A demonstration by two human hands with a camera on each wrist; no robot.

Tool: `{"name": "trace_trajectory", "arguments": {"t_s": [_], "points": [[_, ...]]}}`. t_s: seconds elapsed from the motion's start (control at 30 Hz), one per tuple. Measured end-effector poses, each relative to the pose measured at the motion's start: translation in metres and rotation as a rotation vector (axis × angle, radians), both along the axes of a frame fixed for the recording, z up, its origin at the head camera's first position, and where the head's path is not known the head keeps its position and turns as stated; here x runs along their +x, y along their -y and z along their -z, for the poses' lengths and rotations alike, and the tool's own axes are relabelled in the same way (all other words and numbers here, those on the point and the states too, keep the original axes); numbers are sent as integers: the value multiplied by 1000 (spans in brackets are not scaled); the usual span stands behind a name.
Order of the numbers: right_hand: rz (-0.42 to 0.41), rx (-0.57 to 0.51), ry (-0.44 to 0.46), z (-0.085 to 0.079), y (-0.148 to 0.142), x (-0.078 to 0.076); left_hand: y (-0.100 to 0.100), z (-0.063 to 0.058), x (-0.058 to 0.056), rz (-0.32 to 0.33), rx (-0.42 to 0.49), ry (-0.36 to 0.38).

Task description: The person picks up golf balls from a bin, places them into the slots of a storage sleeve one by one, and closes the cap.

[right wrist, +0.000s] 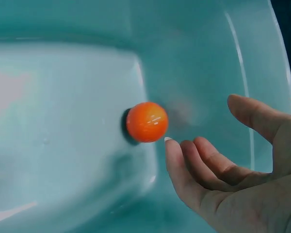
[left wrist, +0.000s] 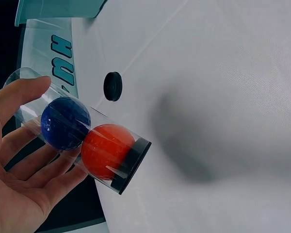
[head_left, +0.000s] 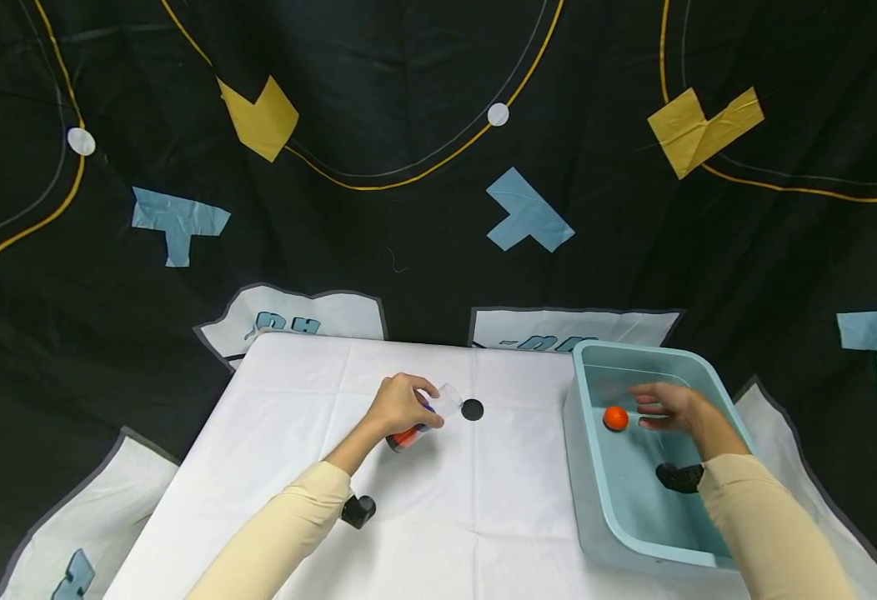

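Your left hand (head_left: 406,404) grips the tilted clear tube (left wrist: 83,132) — blue ball (left wrist: 65,123), red ball (left wrist: 105,151) inside — above the table (head_left: 517,475). Your right hand (head_left: 667,406), fingers parted and empty, hovers beside the orange ball (right wrist: 147,122) near the bin's (head_left: 583,487) far-left corner.

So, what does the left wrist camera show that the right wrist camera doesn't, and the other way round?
Only left wrist: the left grip holding a clear tube with a blue ball and a red ball inside, plus a black cap on the white tabletop.

Only right wrist: the right grip, holding nothing, near an orange ball.

Both: the teal bin, though left wrist catches just part of its outside.
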State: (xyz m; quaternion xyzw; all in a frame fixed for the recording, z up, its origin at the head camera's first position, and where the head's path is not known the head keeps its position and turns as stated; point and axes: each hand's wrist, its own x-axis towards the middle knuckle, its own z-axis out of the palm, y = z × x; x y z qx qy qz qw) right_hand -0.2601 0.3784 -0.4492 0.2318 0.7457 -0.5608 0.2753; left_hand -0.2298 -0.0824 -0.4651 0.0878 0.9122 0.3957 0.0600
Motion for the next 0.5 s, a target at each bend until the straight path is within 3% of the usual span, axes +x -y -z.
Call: {"name": "trace_trajectory", "arguments": {"t_s": [0.27,0.5], "points": [[103,-52,49,21,-4,2,0,1,0,4,-8,0],[121,-80,42,36,-5,0,2,1,1,-1,-16,-4]]}}
